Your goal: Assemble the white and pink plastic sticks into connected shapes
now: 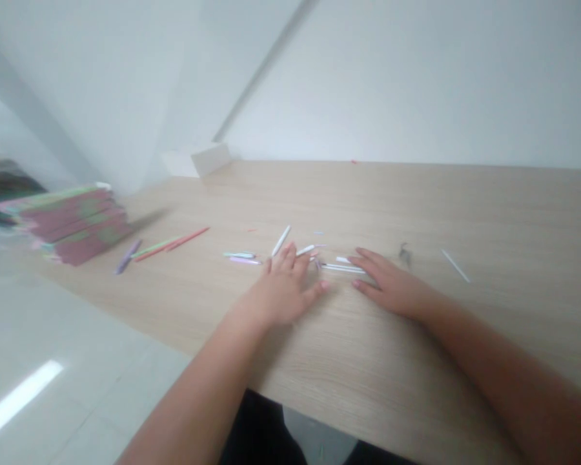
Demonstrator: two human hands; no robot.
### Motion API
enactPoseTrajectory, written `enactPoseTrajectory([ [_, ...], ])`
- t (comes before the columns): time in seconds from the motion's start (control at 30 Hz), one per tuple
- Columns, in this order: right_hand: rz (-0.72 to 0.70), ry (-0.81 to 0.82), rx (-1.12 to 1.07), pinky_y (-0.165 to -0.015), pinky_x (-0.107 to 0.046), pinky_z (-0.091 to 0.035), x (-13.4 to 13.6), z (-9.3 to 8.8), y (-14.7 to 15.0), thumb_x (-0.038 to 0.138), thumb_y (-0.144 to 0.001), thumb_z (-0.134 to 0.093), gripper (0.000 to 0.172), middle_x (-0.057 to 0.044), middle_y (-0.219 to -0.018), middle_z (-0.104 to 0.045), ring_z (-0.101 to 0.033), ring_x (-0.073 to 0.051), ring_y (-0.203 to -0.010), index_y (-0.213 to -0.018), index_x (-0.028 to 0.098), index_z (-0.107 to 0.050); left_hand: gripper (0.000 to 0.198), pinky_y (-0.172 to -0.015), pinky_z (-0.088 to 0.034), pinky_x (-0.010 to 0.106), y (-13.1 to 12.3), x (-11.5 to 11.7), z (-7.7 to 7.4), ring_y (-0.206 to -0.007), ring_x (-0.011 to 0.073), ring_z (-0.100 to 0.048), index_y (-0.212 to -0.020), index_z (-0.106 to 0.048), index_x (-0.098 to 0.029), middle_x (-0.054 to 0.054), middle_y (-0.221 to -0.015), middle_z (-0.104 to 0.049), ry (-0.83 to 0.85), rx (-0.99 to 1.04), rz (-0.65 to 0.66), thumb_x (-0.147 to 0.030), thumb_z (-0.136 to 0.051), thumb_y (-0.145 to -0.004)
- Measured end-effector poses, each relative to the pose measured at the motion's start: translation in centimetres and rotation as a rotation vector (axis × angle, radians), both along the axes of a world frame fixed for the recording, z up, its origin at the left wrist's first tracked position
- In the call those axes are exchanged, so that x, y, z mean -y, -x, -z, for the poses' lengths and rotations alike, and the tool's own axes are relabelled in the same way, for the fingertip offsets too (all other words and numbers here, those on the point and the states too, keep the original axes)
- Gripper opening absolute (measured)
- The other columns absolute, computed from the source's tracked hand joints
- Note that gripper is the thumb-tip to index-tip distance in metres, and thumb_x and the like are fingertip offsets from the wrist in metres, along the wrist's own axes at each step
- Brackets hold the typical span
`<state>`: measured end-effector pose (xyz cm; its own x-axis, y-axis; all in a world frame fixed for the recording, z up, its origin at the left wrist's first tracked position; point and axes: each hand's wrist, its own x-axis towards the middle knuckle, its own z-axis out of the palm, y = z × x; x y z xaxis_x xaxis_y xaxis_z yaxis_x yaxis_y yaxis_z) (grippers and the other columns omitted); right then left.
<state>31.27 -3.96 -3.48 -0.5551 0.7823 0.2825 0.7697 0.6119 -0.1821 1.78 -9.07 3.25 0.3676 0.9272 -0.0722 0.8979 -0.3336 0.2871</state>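
Note:
My left hand (285, 287) lies flat on the light wood table (416, 213), fingers apart, holding nothing. Its fingertips are close to a white plastic tube (281, 240) and two slim pen barrels (241, 257). My right hand (390, 284) rests a little to the right, also with nothing in it. Its fingertips almost reach a thin white-and-clear tube (343, 267). Several small pen parts lie scattered between my hands, too blurred to name exactly.
A stack of pink-and-green flat packs (72, 223) stands at the table's far left, near coral and purple pens (164, 248). To the right lie a small dark metal piece (405, 255) and a thin white stick (456, 265). A white block (210, 159) sits against the wall.

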Motion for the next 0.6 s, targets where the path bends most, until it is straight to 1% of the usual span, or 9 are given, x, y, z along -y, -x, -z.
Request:
enactPoseTrajectory([
  [0.07,-0.034,0.012,0.011,-0.12,-0.057,-0.041,-0.2,0.3,0.2,0.051,-0.104,-0.048,0.058,-0.021,-0.164,-0.044,-0.046,-0.036,-0.15,-0.153,0.019,-0.055,0.097,-0.128,-0.012,0.068,0.3,3.0,1.2,-0.163,0.0371,0.0,-0.169,-0.021,-0.021,0.017,-0.176,-0.003,0.029,-0.027,-0.033,-0.083,-0.026,-0.095],
  [0.1,-0.049,0.012,0.014,-0.12,-0.057,-0.042,-0.3,0.4,0.3,0.051,-0.105,-0.048,0.057,-0.02,-0.163,-0.046,-0.047,-0.036,-0.149,-0.152,0.02,-0.056,0.097,-0.128,-0.013,0.068,0.3,4.2,2.0,-0.163,0.0375,-0.003,-0.168,-0.022,-0.022,0.018,-0.176,-0.008,0.018,-0.03,-0.055,-0.084,-0.026,-0.094],
  [0.13,-0.06,0.009,0.015,-0.119,-0.058,-0.042,-0.4,0.4,0.3,0.051,-0.105,-0.047,0.056,-0.02,-0.162,-0.048,-0.049,-0.036,-0.148,-0.151,0.021,-0.058,0.094,-0.128,-0.014,0.067,0.2,5.2,2.8,-0.163,0.0374,-0.007,-0.168,-0.024,-0.024,0.017,-0.175,-0.013,-0.016,-0.027,-0.06,-0.082,-0.026,-0.095],
  [0.2,-0.071,0.0,0.009,-0.119,-0.058,-0.042,-0.5,0.5,0.4,0.049,-0.105,-0.047,0.054,-0.02,-0.159,-0.051,-0.051,-0.036,-0.145,-0.148,0.02,-0.061,0.088,-0.129,-0.015,0.065,-0.1,6.4,4.4,-0.163,0.0372,-0.012,-0.166,-0.03,-0.024,0.016,-0.175,-0.018,-0.108,-0.032,-0.081,-0.079,-0.027,-0.097],
  [0.23,-0.076,-0.004,0.0,-0.119,-0.058,-0.043,-0.6,0.5,0.5,0.049,-0.105,-0.048,0.053,-0.02,-0.158,-0.053,-0.052,-0.036,-0.144,-0.147,0.02,-0.062,0.085,-0.13,-0.016,0.064,-0.3,6.6,5.0,-0.163,0.0364,-0.014,-0.164,-0.033,-0.024,0.016,-0.174,-0.021,-0.161,-0.031,-0.098,-0.077,-0.028,-0.098],
  [0.3,-0.086,-0.005,-0.025,-0.118,-0.057,-0.043,-0.8,0.6,0.5,0.047,-0.105,-0.049,0.051,-0.019,-0.155,-0.056,-0.054,-0.035,-0.143,-0.144,0.02,-0.065,0.08,-0.13,-0.019,0.061,-0.5,6.5,5.9,-0.163,0.0343,-0.018,-0.164,-0.034,-0.024,0.015,-0.174,-0.026,-0.232,-0.018,-0.128,-0.073,-0.031,-0.1],
  [0.4,-0.088,-0.003,-0.063,-0.118,-0.055,-0.044,-1.1,0.7,0.4,0.045,-0.104,-0.051,0.047,-0.017,-0.152,-0.06,-0.057,-0.033,-0.14,-0.141,0.021,-0.068,0.073,-0.129,-0.025,0.058,-0.6,5.6,6.3,-0.16,0.0333,-0.028,-0.158,-0.042,-0.022,0.015,-0.171,-0.034,-0.285,-0.001,-0.15,-0.068,-0.033,-0.102],
  [0.47,-0.088,-0.007,-0.081,-0.118,-0.054,-0.044,-1.3,0.8,0.4,0.044,-0.104,-0.051,0.046,-0.017,-0.15,-0.062,-0.058,-0.032,-0.14,-0.14,0.021,-0.068,0.074,-0.129,-0.024,0.057,-0.5,5.0,6.4,-0.159,0.0332,-0.029,-0.157,-0.043,-0.019,0.017,-0.169,-0.036,-0.306,0.002,-0.159,-0.067,-0.037,-0.101],
  [0.6,-0.098,-0.012,-0.116,-0.118,-0.055,-0.045,-1.6,1.1,0.4,0.044,-0.103,-0.053,0.045,-0.017,-0.146,-0.065,-0.059,-0.033,-0.138,-0.138,0.021,-0.069,0.08,-0.13,-0.024,0.053,-0.5,4.2,6.5,-0.161,0.0318,-0.025,-0.161,-0.037,-0.016,0.019,-0.172,-0.028,-0.314,0.025,-0.186,-0.066,-0.042,-0.1],
])
